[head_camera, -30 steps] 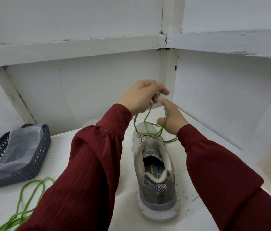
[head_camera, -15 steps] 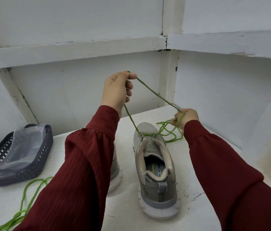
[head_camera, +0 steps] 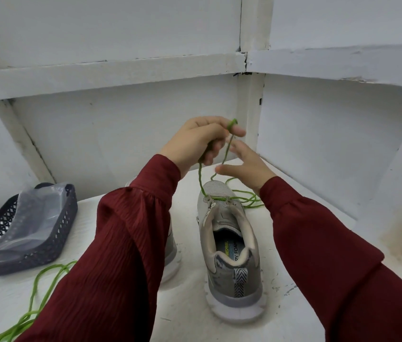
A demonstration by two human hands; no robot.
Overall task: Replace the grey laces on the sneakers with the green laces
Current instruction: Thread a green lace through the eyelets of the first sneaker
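Nearest the camera, two forearms in dark red sleeves reach forward over the white surface (head_camera: 190, 322): the left sleeve (head_camera: 120, 255) rises from 7 o'clock, the right sleeve (head_camera: 318, 243) from 5 o'clock, and they converge toward 12. A spare green lace (head_camera: 44, 287) lies in loose curves on the surface at 8 o'clock, partly hidden under the left sleeve.

Between the arms a grey sneaker (head_camera: 229, 243) stands upright, heel toward the camera and toe pointing to 12. At its 9 o'clock a second sneaker (head_camera: 171, 248) shows only as a sliver behind the left sleeve. Further toward 9 sits a dark lattice basket (head_camera: 61, 245) with a clear plastic bag (head_camera: 29, 218) in it.

The green lace (head_camera: 200, 178) runs through the eyelets near the sneaker's toe. One strand climbs straight up to the left hand (head_camera: 200, 141), and the rest lies in loops on the surface at the shoe's 1 o'clock.

The left hand is raised above the toe, back of the hand to the camera. Its fingers (head_camera: 237, 131) are curled and grip the lace, which loops over the index finger. The right hand (head_camera: 246, 166) hovers just beside it at 4 o'clock, fingers spread and relaxed. A strand hangs by its thumb, and I cannot tell whether they touch.

Behind stands the white panelled wall (head_camera: 120, 134).
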